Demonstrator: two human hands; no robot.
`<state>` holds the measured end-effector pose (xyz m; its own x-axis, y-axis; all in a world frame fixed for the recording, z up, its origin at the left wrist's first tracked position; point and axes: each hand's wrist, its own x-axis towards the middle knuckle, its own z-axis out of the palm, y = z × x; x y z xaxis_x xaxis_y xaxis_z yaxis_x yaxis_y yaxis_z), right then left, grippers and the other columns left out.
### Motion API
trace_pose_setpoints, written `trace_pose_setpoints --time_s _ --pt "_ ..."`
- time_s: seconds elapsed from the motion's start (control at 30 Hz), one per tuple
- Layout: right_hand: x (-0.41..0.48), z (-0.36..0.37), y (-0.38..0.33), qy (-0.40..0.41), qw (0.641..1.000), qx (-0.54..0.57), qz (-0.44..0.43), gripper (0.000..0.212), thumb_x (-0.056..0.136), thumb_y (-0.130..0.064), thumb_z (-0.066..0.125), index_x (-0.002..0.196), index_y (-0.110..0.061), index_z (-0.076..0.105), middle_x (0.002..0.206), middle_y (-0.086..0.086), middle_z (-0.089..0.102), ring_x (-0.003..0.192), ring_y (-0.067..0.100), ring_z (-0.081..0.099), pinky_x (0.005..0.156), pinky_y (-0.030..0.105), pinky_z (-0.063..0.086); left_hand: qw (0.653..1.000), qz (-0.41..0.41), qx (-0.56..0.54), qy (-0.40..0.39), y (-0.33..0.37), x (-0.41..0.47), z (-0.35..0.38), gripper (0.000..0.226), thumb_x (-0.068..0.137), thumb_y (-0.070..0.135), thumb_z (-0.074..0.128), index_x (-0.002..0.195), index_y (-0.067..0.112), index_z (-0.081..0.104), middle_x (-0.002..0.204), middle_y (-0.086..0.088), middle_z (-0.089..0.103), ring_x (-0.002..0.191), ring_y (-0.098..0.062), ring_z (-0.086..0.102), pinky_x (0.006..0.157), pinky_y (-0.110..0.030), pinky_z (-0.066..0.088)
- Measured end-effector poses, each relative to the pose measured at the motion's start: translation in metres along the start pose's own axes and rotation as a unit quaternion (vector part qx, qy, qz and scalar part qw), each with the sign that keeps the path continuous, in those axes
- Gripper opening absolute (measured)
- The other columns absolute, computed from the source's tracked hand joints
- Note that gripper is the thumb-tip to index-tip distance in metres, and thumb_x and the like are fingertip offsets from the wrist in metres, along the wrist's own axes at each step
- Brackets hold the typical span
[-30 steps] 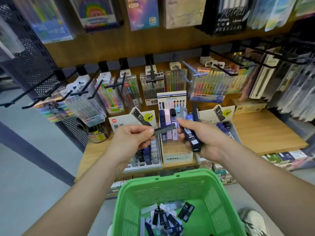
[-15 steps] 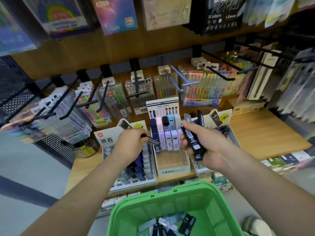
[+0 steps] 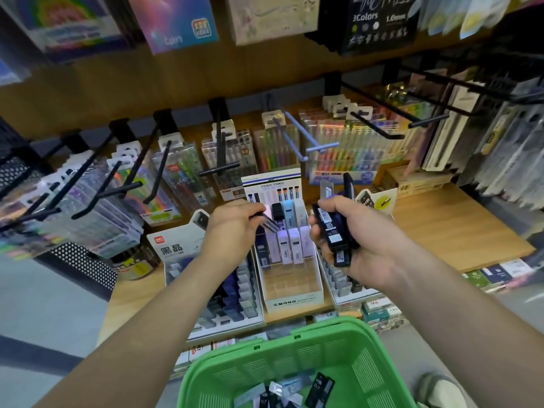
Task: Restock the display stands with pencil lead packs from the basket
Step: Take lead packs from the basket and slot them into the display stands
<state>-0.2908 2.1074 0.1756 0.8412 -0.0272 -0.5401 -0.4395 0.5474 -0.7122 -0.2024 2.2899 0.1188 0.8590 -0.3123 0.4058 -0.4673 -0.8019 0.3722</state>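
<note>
Head view, left hand (image 3: 235,228) pinching lead pack (image 3: 270,221), right hand (image 3: 371,248) gripping packs (image 3: 332,232)

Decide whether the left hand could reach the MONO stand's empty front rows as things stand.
Probably yes. The left hand, pinching one lead pack, hovers over the MONO stand, and nothing lies between it and the bare front rows.

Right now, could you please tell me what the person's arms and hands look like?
Both arms are bare to the frame's edge; no sleeves show. The left hand and right hand are ungloved, with no watch, bracelet or ring visible.
</note>
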Motion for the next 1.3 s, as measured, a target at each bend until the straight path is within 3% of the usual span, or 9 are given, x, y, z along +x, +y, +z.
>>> trace_pose_setpoints --time_s 0.13,0.3,0.73,0.87,0.97,1.13,1.3 --pt "0.000 0.000 -0.001 0.004 1.000 -0.002 -0.004 0.012 0.092 -0.021 0.066 0.087 -0.012 0.062 0.064 0.004 0.065 0.048 0.014 0.059 0.036 0.018 0.039 0.998 0.023 0.045 -0.029 -0.011 -0.013 -0.009 0.019 0.087 0.013 0.068 0.105 0.012 0.074 0.096 -0.005 0.071 0.091 -0.022 0.063 0.081 -0.019 0.037" --pt "-0.003 0.003 0.001 -0.019 1.000 0.000 0.005 0.016 0.090 -0.026 0.069 0.086 -0.012 0.062 0.062 0.005 0.063 0.048 0.013 0.058 0.033 0.017 0.035 0.990 -0.003 0.065 -0.124 -0.015 -0.026 0.003 0.025 0.093 0.017 0.061 0.117 0.014 0.069 0.108 -0.006 0.068 0.101 -0.024 0.060 0.091 -0.031 0.045" --pt "-0.005 0.002 -0.001 -0.005 1.000 -0.023 0.008 0.009 0.089 -0.016 0.063 0.085 -0.012 0.055 0.054 0.006 0.061 0.049 0.014 0.057 0.040 0.018 0.036 0.990 -0.010 0.017 -0.141 -0.016 -0.029 0.006 0.021 0.091 0.009 0.062 0.110 0.011 0.071 0.106 -0.005 0.068 0.101 -0.022 0.059 0.093 -0.029 0.044" --pt "-0.002 0.003 0.002 -0.005 0.999 -0.040 -0.006 0.006 0.091 -0.014 0.063 0.093 -0.008 0.063 0.063 0.007 0.066 0.051 0.013 0.059 0.036 0.016 0.035 0.990 0.009 0.026 -0.138 -0.013 -0.030 0.009 0.019 0.090 0.010 0.063 0.105 0.013 0.072 0.099 -0.003 0.068 0.094 -0.021 0.059 0.085 -0.029 0.047" --pt "0.002 0.004 0.006 0.001 0.998 -0.061 -0.018 0.017 0.092 -0.012 0.063 0.105 -0.002 0.066 0.070 0.006 0.070 0.050 0.011 0.058 0.033 0.016 0.032 0.986 0.023 0.048 -0.160 -0.015 -0.036 0.016 0.016 0.089 0.014 0.064 0.102 0.016 0.072 0.096 -0.001 0.068 0.089 -0.020 0.061 0.081 -0.032 0.050" --pt "0.006 0.006 0.009 0.014 0.996 -0.078 -0.033 0.018 0.088 -0.015 0.070 0.102 -0.003 0.070 0.081 0.007 0.074 0.056 0.013 0.053 0.034 0.017 0.032 0.975 0.023 0.083 -0.202 -0.021 -0.051 0.038 0.010 0.089 0.024 0.065 0.098 0.021 0.068 0.093 -0.001 0.070 0.089 -0.022 0.061 0.073 -0.031 0.048" --pt "0.006 0.007 0.010 0.022 0.997 -0.063 -0.036 0.027 0.086 -0.012 0.072 0.111 -0.003 0.067 0.087 0.010 0.074 0.057 0.016 0.060 0.033 0.017 0.033 0.968 0.042 0.142 -0.201 -0.026 -0.062 0.059 0.017 0.089 0.023 0.061 0.104 0.018 0.067 0.101 0.000 0.060 0.100 -0.021 0.047 0.082 -0.037 0.049"
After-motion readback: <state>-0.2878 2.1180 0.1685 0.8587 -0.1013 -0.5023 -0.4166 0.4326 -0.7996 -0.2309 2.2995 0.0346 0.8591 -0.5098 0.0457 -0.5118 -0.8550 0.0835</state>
